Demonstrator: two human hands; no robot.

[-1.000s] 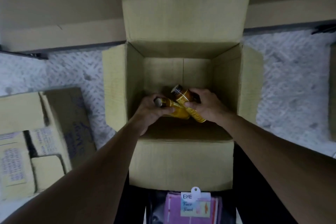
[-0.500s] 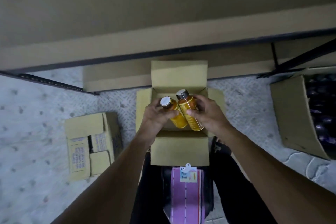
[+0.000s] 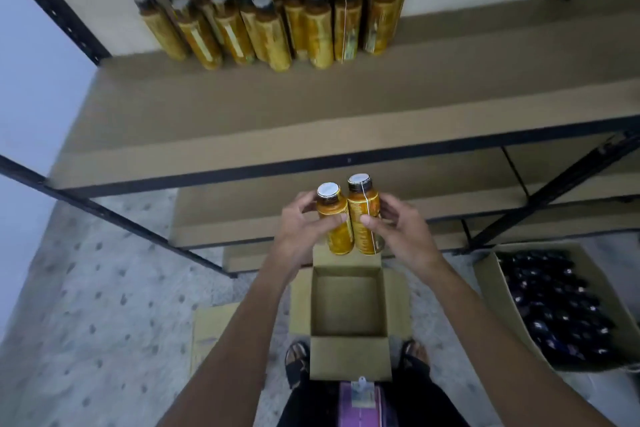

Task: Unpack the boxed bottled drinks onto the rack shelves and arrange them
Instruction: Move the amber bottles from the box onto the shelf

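bottles, two of them, stand upright in mid-air at the centre of the frame, side by side and touching. left hand (image 3: 304, 232) grips the left bottle (image 3: 331, 218), thumb pressed on its front and fingers (image 3: 300, 200) curled round its far side. right hand (image 3: 401, 232) grips the right bottle (image 3: 363, 215) the same way, thumb on the label and fingers (image 3: 390, 205) curled round the outer side. both bottles hold orange-yellow drink and have dark necks and pale round caps. the writing on their yellow labels is too blurred to read. a thin pale line runs down the right bottle from its cap. just below them, at lower centre, an open box (image 3: 349, 355) sits on the speckled floor (image 3: 104, 305) with its flaps spread. across the upper frame a brown shelf (image 3: 242, 114) on a black rack carries the shelved bottles (image 3: 277, 21), upright and close together, their labels blurred. at the right edge a second box (image 3: 493, 288) holds dark bottles (image 3: 554, 305). at the bottom edge a purple item (image 3: 356, 409) bears a small tag with unreadable print.
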